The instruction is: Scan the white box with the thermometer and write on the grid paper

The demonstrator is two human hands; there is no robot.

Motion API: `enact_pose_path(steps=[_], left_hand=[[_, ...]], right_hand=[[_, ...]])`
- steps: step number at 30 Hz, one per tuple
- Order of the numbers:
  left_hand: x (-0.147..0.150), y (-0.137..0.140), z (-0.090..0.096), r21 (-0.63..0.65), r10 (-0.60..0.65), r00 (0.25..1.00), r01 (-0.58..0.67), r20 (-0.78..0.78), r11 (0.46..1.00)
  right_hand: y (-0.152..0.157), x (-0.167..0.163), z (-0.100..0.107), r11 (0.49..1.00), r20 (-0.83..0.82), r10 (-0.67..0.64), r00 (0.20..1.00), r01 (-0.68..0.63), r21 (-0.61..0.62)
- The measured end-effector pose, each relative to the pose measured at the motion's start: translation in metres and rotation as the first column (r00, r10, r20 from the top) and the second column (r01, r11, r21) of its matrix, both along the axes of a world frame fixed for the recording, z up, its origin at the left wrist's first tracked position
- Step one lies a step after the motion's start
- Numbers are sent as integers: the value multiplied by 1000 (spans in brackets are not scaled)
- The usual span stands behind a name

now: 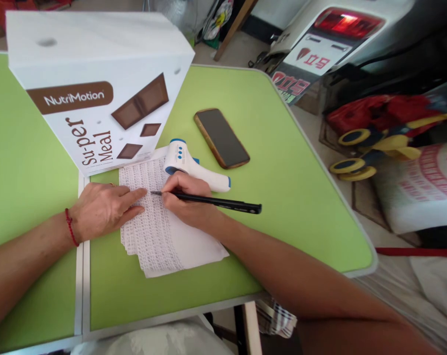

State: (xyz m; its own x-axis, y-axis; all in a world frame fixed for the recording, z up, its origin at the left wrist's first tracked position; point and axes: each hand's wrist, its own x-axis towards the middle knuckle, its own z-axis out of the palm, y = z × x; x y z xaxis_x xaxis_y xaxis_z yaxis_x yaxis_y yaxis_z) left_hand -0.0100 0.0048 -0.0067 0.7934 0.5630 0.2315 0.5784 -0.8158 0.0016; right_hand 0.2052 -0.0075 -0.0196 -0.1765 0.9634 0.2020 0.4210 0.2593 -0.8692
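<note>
My right hand (188,197) is closed around a black pen (226,202), its tip at the handwriting on a sheet of paper (193,246). Dense rows of writing cover the left part of the paper, while its right part is blank. My left hand (105,207) lies flat at the paper's left edge with fingers stretched out, fingertips close to the pen tip. A red cord bracelet circles the left wrist. Just beyond my right hand, a white and blue infrared thermometer (193,170) rests across the paper's upper edge.
A large white NutriMotion box (134,59) stands at the back left of the green folding table (282,217). Behind the thermometer lies a smartphone (223,138). Off the table's right side are a vehicle's tail light (349,23), a yellow-and-blue toy (378,148) and a white sack (426,187).
</note>
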Motion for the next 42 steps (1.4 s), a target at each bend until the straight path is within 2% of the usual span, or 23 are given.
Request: enact_pose_path(steps=[6,20,25,30,35,42], left_hand=[[0,-1,0,-9,9,1000,-9,-20,1000],[0,0,-1,15,-12,1000,12,21,1000],[0,0,-1,18,-15,1000,15,27,1000],[-1,0,-1,21,-16,999,16,30,1000],[-1,0,-3,21,-12,999,12,32,1000],[-1,0,-2,26,-16,999,15,37,1000]], right_hand=[[1,-1,0,998,-24,-60,998,59,-17],[1,0,-2,998,-46,-28,999,30,47],[0,0,-2,999,-2,-48,999,48,9],[0,0,-3,997,-41,-26,999,29,66],[1,1,-2,998,-78,-56,995,57,16],[0,0,-1,997,-35,-73,997,73,6]])
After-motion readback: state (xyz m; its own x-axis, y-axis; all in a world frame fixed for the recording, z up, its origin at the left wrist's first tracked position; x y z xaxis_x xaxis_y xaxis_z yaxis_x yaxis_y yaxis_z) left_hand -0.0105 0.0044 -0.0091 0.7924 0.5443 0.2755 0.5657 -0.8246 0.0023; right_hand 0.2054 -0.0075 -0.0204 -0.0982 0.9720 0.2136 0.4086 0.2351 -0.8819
